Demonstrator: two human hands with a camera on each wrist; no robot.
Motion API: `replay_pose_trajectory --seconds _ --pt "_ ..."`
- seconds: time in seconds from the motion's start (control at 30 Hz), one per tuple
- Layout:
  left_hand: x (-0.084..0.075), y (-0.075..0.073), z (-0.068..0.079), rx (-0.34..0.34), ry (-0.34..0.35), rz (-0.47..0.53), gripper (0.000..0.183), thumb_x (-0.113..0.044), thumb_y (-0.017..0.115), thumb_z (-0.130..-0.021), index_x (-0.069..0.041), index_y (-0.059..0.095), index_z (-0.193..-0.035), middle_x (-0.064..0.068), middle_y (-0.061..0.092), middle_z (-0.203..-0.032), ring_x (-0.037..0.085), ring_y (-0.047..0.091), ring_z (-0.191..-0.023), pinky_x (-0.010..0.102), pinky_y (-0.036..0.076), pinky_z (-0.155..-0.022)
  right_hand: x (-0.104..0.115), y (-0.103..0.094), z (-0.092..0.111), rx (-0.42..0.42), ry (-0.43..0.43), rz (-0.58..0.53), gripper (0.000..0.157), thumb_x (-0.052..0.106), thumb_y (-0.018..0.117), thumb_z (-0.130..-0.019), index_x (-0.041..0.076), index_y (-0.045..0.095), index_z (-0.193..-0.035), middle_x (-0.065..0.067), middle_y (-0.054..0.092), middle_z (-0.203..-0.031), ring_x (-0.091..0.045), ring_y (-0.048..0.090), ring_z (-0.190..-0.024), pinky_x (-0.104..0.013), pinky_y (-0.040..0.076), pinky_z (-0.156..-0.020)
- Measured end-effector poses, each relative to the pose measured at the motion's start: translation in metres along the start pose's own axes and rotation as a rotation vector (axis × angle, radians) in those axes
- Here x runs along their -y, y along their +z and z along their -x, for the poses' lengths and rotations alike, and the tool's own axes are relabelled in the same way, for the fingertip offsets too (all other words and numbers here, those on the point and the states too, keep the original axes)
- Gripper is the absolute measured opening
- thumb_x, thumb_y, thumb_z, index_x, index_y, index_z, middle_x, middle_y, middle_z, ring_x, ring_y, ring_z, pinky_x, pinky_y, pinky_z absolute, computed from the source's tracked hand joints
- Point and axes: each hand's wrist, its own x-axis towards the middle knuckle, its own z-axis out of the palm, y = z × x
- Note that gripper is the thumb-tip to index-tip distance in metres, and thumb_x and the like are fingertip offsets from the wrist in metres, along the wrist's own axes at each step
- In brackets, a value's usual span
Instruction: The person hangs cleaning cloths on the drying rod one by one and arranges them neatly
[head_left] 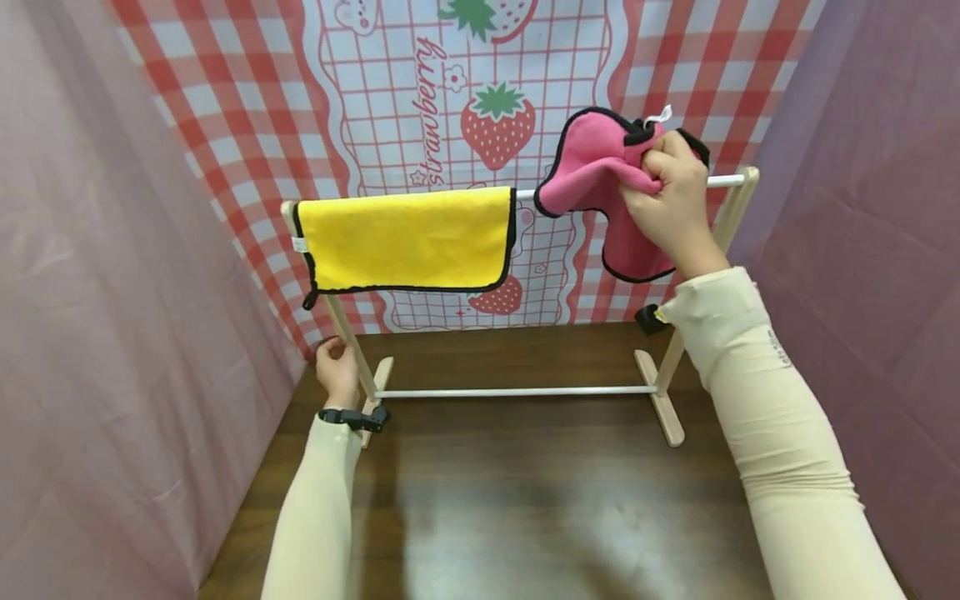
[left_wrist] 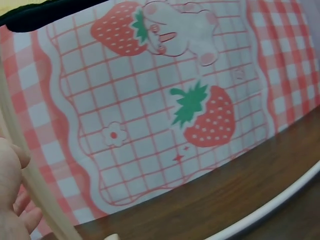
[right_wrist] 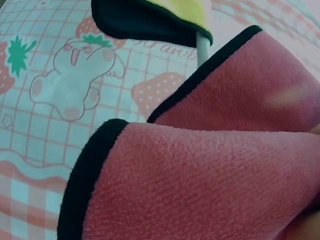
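Note:
My right hand [head_left: 671, 200] grips a pink towel [head_left: 637, 242] with black edging, bunched in the fingers at the right part of the rack's white top bar [head_left: 726, 180]. Its lower part hangs down, and in the right wrist view two black-edged folds of the pink towel [right_wrist: 200, 180] spread out. Over the left part of the bar hangs a yellow towel [head_left: 408, 242] with black trim, folded over and lying flat. My left hand [head_left: 337, 371] is beside the rack's left wooden post [head_left: 347, 325], its fingers loosely curled with nothing held.
Wooden feet [head_left: 663, 408] and a lower white bar [head_left: 517, 391] carry the rack on a dark wooden table [head_left: 525, 483]. A strawberry-print checked cloth [head_left: 480, 308] hangs close behind. Pink curtains [head_left: 112, 275] enclose both sides.

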Motion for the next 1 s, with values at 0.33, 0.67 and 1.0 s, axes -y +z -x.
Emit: replay_pose_trajectory --seconds 0.33,0.67,1.0 --pt "-0.011 0.021 0.041 0.077 0.013 0.172 0.025 0.002 0.063 -0.091 0.005 0.055 -0.113 0.002 0.052 -0.092 0.011 0.048 -0.086 0.021 0.041 -0.078 -0.027 0.0 -0.01 0.023 -0.012 0.126 0.037 0.001 0.062 -0.079 -0.005 0.036 -0.054 0.015 0.03 -0.079 -0.007 0.033 -0.069 -0.021 0.022 -0.061" --pt "-0.036 0.05 0.104 0.444 0.452 0.059 0.025 0.007 0.066 -0.089 0.01 0.059 -0.113 0.025 0.063 -0.1 0.019 0.059 -0.087 0.02 0.047 -0.077 -0.044 0.003 -0.011 0.118 0.13 0.217 0.034 0.004 0.065 -0.082 -0.004 0.04 -0.061 -0.009 0.04 -0.083 -0.038 0.046 -0.086 -0.041 0.03 -0.076" --pt "-0.09 0.084 0.154 0.861 0.57 0.192 0.033 0.008 0.065 -0.089 0.007 0.057 -0.121 0.024 0.062 -0.115 0.037 0.061 -0.106 0.041 0.053 -0.091 -0.048 0.003 -0.01 0.332 0.314 0.383 0.036 0.024 0.064 -0.092 -0.011 0.061 -0.087 -0.026 0.049 -0.114 -0.043 0.047 -0.11 -0.06 0.024 -0.101"
